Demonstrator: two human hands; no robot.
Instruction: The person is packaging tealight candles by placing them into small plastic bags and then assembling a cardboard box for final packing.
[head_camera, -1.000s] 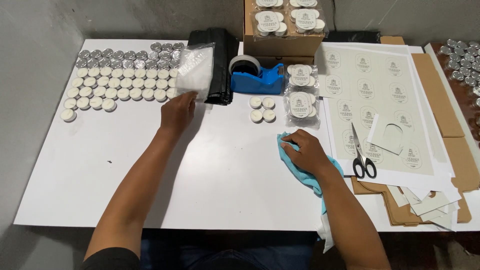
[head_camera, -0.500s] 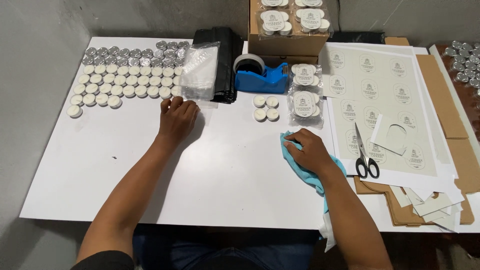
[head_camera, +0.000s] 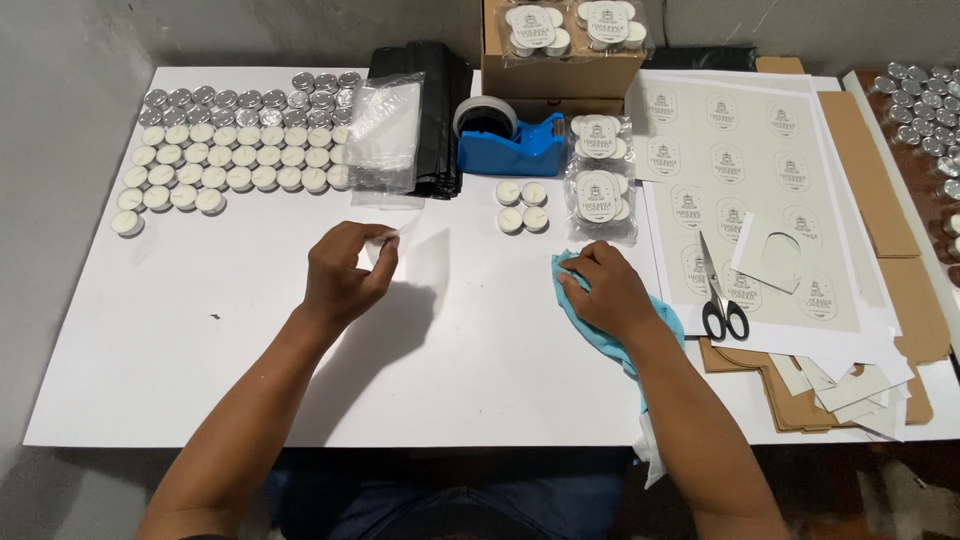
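A: Room? Edges?
B: I see bare tabletop (head_camera: 200, 330) around left hand (head_camera: 342, 275), pinched on clear bag (head_camera: 385, 243), mid-board. Right hand (head_camera: 600, 290) flat, pressing blue cloth (head_camera: 575, 300).
A: Hidden?
B: Bag barely visible; box (head_camera: 560, 60) cropped.

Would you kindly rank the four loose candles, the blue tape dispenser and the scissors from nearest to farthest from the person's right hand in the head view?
1. Four loose candles: just up and left of the right hand.
2. Scissors: to its right, on the label sheet; close to the candles' distance, so this order is loose.
3. Blue tape dispenser: farther up, behind the candles.
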